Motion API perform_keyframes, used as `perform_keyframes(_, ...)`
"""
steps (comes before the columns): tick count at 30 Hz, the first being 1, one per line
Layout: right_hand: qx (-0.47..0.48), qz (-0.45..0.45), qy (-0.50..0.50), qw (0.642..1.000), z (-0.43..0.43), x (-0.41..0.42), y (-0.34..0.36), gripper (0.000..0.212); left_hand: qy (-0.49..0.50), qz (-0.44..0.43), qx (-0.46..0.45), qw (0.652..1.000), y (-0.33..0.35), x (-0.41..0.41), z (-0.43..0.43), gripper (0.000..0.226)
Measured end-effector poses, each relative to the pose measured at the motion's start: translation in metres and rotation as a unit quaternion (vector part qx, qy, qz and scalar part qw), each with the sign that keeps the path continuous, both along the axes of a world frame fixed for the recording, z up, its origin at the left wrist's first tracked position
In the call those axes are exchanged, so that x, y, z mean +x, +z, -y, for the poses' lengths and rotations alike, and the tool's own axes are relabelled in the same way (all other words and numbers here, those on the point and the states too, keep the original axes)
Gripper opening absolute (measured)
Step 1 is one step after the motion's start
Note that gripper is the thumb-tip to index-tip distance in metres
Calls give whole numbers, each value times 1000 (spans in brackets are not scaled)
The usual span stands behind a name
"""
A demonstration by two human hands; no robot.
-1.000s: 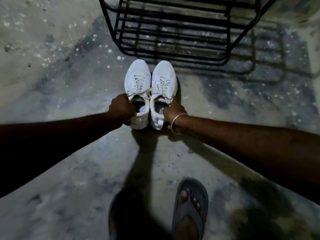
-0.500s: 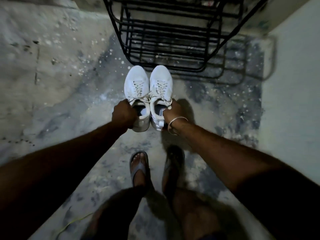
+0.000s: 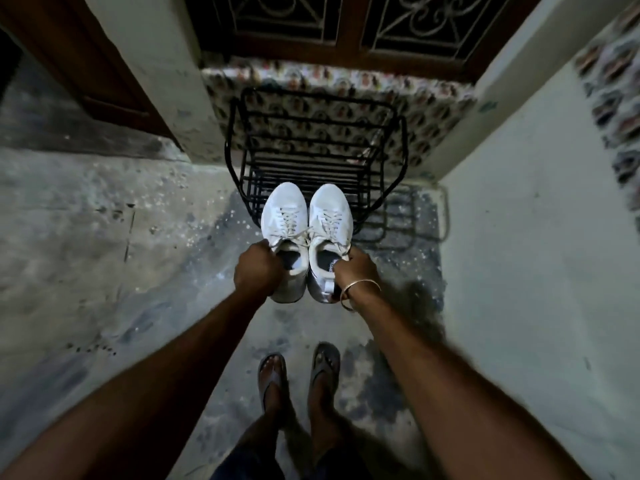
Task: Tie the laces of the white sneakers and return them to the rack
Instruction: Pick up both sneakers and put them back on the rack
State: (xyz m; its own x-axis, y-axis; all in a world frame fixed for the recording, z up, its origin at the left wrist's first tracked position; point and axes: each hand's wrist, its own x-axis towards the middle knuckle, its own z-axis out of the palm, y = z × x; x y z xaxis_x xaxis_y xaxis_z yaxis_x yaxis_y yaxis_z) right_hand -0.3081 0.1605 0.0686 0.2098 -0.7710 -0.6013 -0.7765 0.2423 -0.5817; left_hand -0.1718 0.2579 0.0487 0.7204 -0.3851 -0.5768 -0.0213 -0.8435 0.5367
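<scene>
We hold a pair of white sneakers side by side in the air, toes pointing at a black wire shoe rack (image 3: 315,140) just ahead. Our left hand (image 3: 256,270) is closed on the collar of the left sneaker (image 3: 282,220); our right hand (image 3: 356,268), wearing a bangle (image 3: 360,292), pinches the collar of the right sneaker (image 3: 330,216). Laces look tied. The shoes seem light and soft-sided, so the firmer heel collar is probably the best hold.

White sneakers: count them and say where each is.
2. The left sneaker is gripped by the left hand, the right sneaker by the right hand, side by side before the rack.
</scene>
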Motion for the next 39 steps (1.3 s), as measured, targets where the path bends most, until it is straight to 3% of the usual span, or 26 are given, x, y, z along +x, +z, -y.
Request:
perform_keyframes(3,-8,13,-22,1000,19,3,36,42,-20,6,-7,1000,31,13,22,41)
perform_keyframes(10,-39,49,-10,998,71,14,77,43,-34,35,-36,998,86,25,70,35)
perform_keyframes(16,-45,37,18,998,118,44,72,44,-22,40,-39,998,70,48,108,30)
perform_keyframes(29,6,30,-16,999,222,156,-58,49,-97,41,-7,994,-25,161,217,32)
perform_keyframes(34,27,13,-21,999,256,176,-121,61,-98,33,-8,995,-77,184,248,31)
perform_keyframes(39,54,-12,-6,998,280,188,-181,60,-99,1,0,995,-138,196,271,36)
